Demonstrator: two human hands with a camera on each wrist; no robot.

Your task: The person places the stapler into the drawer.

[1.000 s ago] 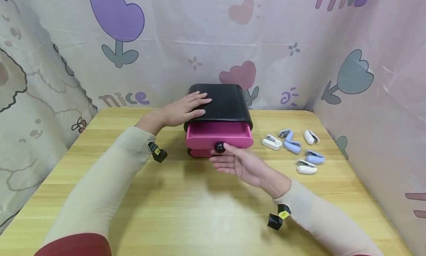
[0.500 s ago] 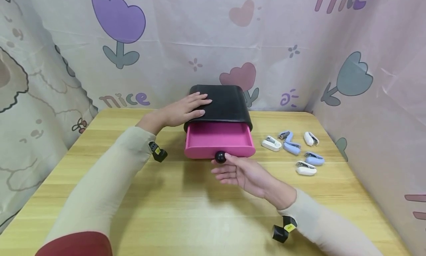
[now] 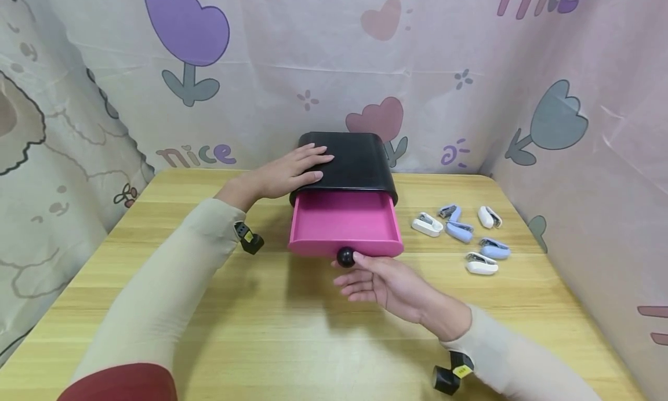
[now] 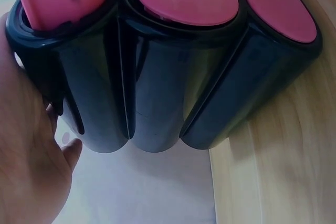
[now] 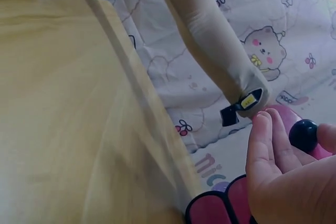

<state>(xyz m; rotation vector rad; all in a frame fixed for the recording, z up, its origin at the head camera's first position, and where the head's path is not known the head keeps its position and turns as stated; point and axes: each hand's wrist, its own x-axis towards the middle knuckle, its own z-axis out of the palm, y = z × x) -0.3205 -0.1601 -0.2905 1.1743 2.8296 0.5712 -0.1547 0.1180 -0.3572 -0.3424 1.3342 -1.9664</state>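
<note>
A black cabinet (image 3: 355, 157) with pink drawers stands at the back middle of the table; the left wrist view shows its three stacked tiers from the side. My left hand (image 3: 284, 172) rests on its top with the fingers straight. The top pink drawer (image 3: 344, 218) is pulled well out and its inside is bare. Thumb and a finger of my right hand (image 3: 386, 282) pinch the round black knob (image 3: 345, 257) on the drawer's front. In the right wrist view the knob (image 5: 303, 135) shows beside the thumb, the other fingers extended.
Several small staplers lie on the table right of the cabinet: white ones, such as this white stapler (image 3: 481, 263), and blue ones, such as this blue stapler (image 3: 494, 248). A printed curtain (image 3: 271, 53) hangs behind and along both sides of the wooden table (image 3: 292, 354).
My right hand has drawn the top drawer toward me by its knob, from slightly out to far out. The left hand has stayed on the cabinet's top.
</note>
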